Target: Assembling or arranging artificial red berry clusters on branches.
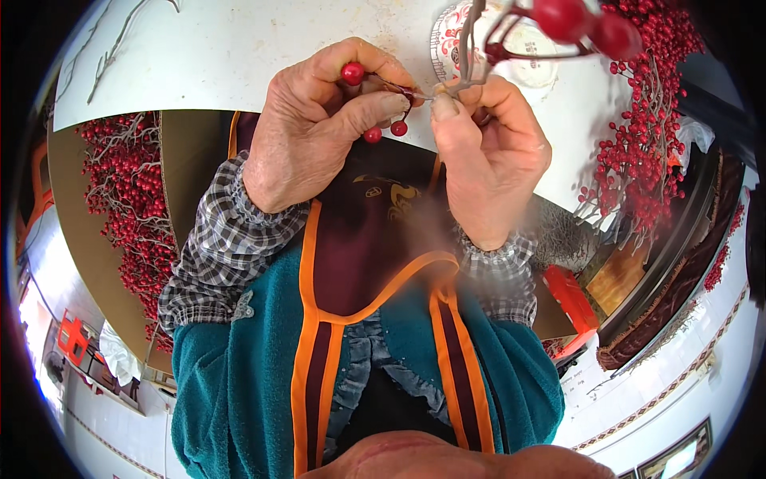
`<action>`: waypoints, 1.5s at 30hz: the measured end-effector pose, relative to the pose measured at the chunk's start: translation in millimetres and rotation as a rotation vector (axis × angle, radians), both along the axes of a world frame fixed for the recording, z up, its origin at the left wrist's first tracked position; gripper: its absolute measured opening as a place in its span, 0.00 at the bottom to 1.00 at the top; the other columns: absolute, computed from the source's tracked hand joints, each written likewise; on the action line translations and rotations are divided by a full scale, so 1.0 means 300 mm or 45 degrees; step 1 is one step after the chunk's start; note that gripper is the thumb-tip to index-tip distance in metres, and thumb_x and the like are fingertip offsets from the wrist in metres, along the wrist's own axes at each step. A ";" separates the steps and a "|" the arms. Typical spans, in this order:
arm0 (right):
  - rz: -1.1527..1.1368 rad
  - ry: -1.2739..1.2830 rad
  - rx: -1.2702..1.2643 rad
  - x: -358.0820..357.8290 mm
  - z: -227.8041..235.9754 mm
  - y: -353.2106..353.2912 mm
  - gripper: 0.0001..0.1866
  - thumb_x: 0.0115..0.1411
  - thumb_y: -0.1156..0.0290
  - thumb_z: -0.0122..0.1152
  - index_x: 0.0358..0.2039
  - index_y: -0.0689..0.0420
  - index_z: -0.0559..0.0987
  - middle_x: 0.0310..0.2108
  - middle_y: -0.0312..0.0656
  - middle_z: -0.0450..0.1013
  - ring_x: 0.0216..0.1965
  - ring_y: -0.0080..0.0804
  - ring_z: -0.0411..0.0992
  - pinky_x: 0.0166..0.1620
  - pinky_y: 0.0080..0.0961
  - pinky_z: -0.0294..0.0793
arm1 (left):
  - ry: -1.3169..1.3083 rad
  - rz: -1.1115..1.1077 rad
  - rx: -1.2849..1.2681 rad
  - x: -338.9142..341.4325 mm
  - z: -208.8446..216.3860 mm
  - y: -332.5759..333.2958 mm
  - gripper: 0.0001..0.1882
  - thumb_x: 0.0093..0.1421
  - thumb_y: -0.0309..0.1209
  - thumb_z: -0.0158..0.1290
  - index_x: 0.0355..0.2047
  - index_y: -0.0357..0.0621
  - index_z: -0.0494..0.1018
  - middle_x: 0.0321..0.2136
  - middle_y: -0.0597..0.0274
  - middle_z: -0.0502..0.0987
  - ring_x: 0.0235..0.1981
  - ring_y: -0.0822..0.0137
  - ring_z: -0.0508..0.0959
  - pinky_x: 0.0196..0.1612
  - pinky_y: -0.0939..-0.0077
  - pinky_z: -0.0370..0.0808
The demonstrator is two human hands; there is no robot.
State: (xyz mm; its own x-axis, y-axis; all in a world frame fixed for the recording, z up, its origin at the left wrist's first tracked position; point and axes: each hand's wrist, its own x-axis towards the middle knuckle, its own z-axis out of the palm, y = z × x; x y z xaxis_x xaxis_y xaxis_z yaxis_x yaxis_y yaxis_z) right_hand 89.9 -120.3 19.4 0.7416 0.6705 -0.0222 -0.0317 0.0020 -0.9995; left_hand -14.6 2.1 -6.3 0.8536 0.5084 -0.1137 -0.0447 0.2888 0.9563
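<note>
My left hand (319, 128) pinches a small sprig of red berries (373, 134) on thin wire stems; one berry (352, 73) sits by my forefinger. My right hand (491, 156) grips a grey branch stem (471, 48) that rises toward the top edge and carries two large red berries (582, 24). The fingertips of both hands meet where the sprig's wire touches the branch. Both hands are raised over a white table (239, 48).
A heap of red berry branches (128, 207) fills a cardboard box at the left. More berry branches (646, 144) hang at the right. A round patterned plate (531, 56) lies on the table. A red crate (570, 295) stands at the lower right.
</note>
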 end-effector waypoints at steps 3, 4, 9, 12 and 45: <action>-0.001 -0.077 0.002 0.000 -0.015 0.000 0.04 0.57 0.83 0.60 0.33 0.63 0.75 0.23 0.30 0.68 0.24 0.10 0.63 0.25 0.11 0.62 | -0.010 0.013 0.008 0.000 -0.002 -0.005 0.05 0.60 0.21 0.57 0.38 0.40 0.76 0.25 0.69 0.77 0.26 0.83 0.73 0.30 0.89 0.72; -0.010 -0.132 0.015 -0.002 -0.023 0.004 0.04 0.56 0.83 0.60 0.33 0.63 0.75 0.23 0.30 0.68 0.24 0.10 0.63 0.25 0.11 0.62 | -0.020 0.024 0.009 -0.001 -0.002 -0.007 0.06 0.60 0.21 0.57 0.38 0.40 0.76 0.25 0.69 0.77 0.25 0.82 0.72 0.30 0.88 0.72; -0.045 -0.090 -0.022 -0.013 -0.026 0.000 0.05 0.55 0.83 0.61 0.32 0.63 0.75 0.25 0.30 0.68 0.24 0.12 0.63 0.26 0.12 0.63 | 0.029 0.050 0.040 -0.003 0.002 -0.014 0.06 0.60 0.19 0.56 0.38 0.39 0.76 0.26 0.69 0.77 0.26 0.82 0.73 0.31 0.88 0.73; -0.014 -0.057 -0.122 -0.012 -0.020 -0.005 0.05 0.55 0.83 0.60 0.32 0.64 0.75 0.26 0.31 0.69 0.24 0.12 0.64 0.27 0.12 0.64 | 0.055 0.060 0.092 -0.005 0.002 -0.019 0.06 0.59 0.19 0.56 0.37 0.39 0.76 0.26 0.69 0.78 0.26 0.82 0.73 0.32 0.88 0.73; 0.221 -0.227 -0.102 -0.002 0.021 -0.031 0.29 0.61 0.68 0.63 0.59 0.66 0.67 0.39 0.43 0.75 0.38 0.27 0.75 0.45 0.25 0.74 | -0.154 0.051 -0.286 -0.026 0.003 0.047 0.07 0.61 0.19 0.55 0.39 0.39 0.75 0.33 0.63 0.81 0.31 0.78 0.78 0.34 0.86 0.76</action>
State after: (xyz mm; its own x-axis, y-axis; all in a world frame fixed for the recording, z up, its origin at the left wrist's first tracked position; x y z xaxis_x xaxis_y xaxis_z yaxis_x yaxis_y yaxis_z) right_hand 89.2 -129.6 25.6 0.6123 0.7896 0.0405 0.1521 -0.0673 -0.9861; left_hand -22.5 16.3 -5.2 0.8477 0.5153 -0.1262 -0.1702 0.4895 0.8553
